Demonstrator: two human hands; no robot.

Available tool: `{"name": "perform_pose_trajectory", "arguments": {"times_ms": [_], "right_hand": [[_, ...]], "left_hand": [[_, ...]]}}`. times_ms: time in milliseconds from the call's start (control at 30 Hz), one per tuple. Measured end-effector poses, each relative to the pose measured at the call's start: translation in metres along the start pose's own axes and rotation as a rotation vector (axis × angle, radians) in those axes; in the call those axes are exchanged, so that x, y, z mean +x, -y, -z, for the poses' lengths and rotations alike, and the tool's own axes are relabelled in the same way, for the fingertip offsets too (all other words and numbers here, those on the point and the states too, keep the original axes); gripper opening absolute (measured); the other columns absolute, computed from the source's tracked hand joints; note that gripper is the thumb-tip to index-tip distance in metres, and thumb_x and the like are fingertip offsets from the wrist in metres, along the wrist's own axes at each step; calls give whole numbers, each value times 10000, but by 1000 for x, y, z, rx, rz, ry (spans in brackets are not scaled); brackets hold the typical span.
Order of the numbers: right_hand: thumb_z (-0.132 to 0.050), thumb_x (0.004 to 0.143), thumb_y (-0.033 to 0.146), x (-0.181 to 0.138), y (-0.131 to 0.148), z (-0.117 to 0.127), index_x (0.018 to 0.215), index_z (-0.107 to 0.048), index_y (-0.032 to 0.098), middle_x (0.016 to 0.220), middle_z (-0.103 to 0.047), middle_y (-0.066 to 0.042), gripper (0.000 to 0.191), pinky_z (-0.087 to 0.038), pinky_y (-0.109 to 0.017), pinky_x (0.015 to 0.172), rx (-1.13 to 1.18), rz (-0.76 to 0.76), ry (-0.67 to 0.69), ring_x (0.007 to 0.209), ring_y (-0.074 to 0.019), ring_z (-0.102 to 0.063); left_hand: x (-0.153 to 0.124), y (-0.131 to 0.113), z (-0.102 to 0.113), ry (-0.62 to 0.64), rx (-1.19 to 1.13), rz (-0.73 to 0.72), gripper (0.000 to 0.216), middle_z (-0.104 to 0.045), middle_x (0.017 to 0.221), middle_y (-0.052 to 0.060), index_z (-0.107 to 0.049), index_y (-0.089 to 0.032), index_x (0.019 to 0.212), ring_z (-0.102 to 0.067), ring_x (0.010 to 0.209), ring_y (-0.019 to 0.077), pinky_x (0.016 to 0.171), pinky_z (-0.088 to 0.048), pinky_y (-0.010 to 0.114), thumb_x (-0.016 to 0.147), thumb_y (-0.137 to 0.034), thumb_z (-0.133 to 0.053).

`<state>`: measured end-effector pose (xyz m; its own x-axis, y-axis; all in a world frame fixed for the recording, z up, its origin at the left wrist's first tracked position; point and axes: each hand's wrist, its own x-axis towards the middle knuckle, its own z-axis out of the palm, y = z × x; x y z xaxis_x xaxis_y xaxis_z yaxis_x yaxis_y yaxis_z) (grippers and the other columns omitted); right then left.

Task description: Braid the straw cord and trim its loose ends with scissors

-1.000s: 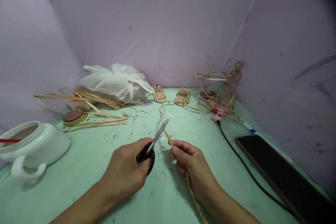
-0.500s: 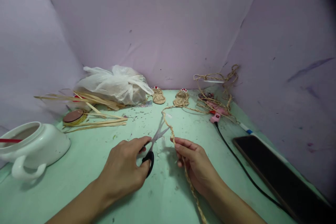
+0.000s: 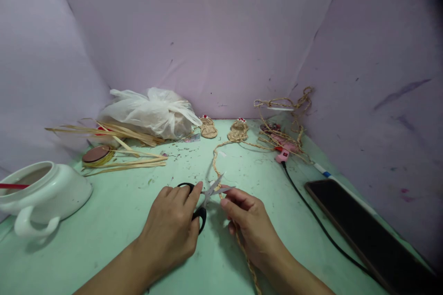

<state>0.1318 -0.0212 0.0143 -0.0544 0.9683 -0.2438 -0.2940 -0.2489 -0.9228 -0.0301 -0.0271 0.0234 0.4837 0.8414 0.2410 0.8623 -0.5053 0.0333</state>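
My left hand (image 3: 173,221) grips a pair of black-handled scissors (image 3: 209,192), its fingers in the handle loops. The blades are spread and lie across a braided straw cord (image 3: 215,159) just beyond my right fingertips. Between thumb and fingers, my right hand (image 3: 251,226) pinches that cord, which trails down toward the bottom edge. The cord's far part curves over the table to a small woven straw sandal (image 3: 237,130) with red and white beads. A second small sandal (image 3: 208,128) sits left of it.
At left stand a white ceramic pot (image 3: 69,189), straw strips (image 3: 138,164), a round tin (image 3: 97,154) and a tied plastic bag (image 3: 148,113). At right lie a pink glue gun (image 3: 284,153) with a black cable (image 3: 311,214), tangled cord (image 3: 304,97) and a dark phone (image 3: 360,226).
The scissors have turned to the right, and their open blades now cross the cord near my right fingers. My right hand has shifted slightly left and nearer to me with the cord.
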Motion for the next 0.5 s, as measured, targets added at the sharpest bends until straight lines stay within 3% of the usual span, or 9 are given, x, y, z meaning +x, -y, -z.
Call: {"name": "perform_pose_trajectory", "arguments": {"times_ms": [133,333,500], "right_hand": [[-638,641,255,1,-1,1,782,-673,163,546,-407,57,172,-303,-163,324,-94,25,-58,396,-40,-320],[-612,676,233,0,-5,4,819,-688,193,629,-401,45,167,-271,-170,335,-168,103,-55,421,-36,-334],[-614,675,242,0,-5,5,829,-690,202,652,-413,43,177,-252,-178,334,-157,98,-100,404,-26,-335]], "left_hand": [[0,1,-2,30,14,-12,515,-564,914,119,-384,-91,1244,-485,795,231,709,-391,387,731,-124,-401],[-1,1,-3,152,-24,17,537,-596,902,110,-363,-93,1259,-517,756,226,721,-402,400,722,-66,-358],[-1,1,-1,195,-99,26,516,-639,840,82,-396,-128,1231,-551,666,225,641,-419,375,725,-57,-326]]}}
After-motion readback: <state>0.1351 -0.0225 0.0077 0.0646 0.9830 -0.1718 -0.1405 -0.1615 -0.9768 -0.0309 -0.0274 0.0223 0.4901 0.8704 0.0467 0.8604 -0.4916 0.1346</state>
